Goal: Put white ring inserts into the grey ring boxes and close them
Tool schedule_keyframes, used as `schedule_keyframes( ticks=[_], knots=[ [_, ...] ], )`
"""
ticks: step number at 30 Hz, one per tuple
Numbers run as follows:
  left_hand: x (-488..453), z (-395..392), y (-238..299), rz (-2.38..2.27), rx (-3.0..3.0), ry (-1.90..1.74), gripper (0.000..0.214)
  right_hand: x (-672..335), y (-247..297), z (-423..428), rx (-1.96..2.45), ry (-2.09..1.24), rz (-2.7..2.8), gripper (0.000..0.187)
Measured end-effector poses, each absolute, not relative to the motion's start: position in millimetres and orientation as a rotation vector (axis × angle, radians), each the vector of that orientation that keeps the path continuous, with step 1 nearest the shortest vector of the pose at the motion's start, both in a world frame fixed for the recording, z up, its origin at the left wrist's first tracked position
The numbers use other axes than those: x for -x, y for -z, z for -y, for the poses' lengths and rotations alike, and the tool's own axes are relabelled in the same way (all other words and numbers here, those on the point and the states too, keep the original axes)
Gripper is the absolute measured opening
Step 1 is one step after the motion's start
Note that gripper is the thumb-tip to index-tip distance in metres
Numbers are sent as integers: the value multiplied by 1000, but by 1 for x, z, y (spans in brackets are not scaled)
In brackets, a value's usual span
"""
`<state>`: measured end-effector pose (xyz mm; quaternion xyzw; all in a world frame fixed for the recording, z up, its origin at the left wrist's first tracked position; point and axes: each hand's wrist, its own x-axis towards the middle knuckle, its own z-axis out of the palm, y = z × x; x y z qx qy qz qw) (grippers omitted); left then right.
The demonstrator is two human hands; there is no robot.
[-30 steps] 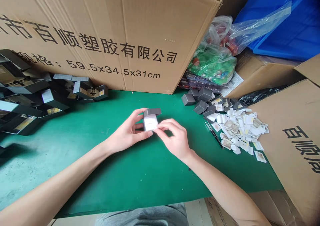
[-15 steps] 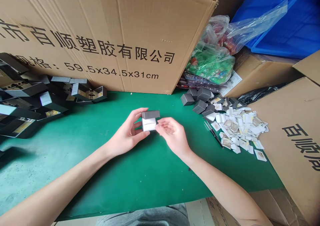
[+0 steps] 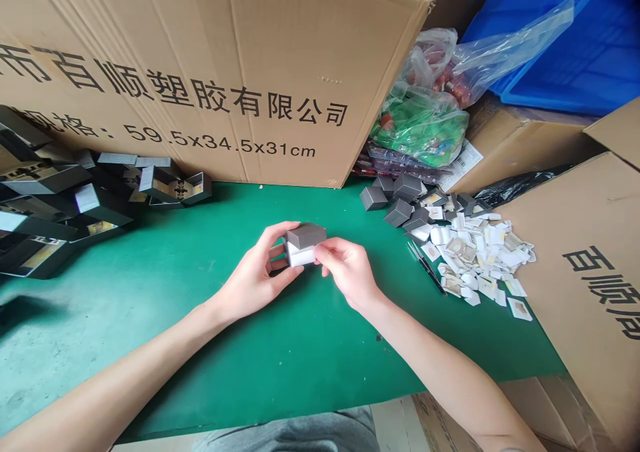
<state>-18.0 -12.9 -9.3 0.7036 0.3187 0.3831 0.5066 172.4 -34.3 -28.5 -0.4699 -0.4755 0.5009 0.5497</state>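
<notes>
left hand (image 3: 253, 270) holds the grey box (image 3: 306, 236) firmly from the side, while the right hand (image 3: 350, 273) pinches its white insert (image 3: 300, 257) squarely, above the green mat (image 3: 200, 365).

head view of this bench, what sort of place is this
Likely a small packing workshop: small grey boxes on a green work mat, a heap of white inserts, and large cardboard cartons.

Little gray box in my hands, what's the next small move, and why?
I'd probably press the gray top of the box down onto the white piece with your right hand. White shows beneath the gray, and your left hand already cradles the box from the side, so it looks steady enough to take the push.
</notes>
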Motion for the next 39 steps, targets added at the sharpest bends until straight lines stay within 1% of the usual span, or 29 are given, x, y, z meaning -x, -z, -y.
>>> schedule_keyframes(
  ticks=[5, 11, 20, 26, 33, 39],
  knots=[
    [17, 13, 10, -779, -1736, -941, 56, -169, 28, 37, 1142, -1066, 1150, 34],
    [16, 14, 11, -775, -1723, -951, 56, -166, 29, 35, 1095, -1024, 1170, 34],
    [20, 8, 0, -770, -1456, -832, 70, -169, 27, 38, 1007, -919, 1317, 31],
    [24, 5, 0, -850, -1350, -789, 78, -177, 21, 40, 961, -584, 1635, 14],
    [25, 8, 0, -802, -1419, -764, 82, -175, 24, 42, 928, -380, 1770, 18],
    [25, 8, 2, -769, -1310, -794, 83, -175, 24, 44, 920, -245, 1788, 23]
  ],
)
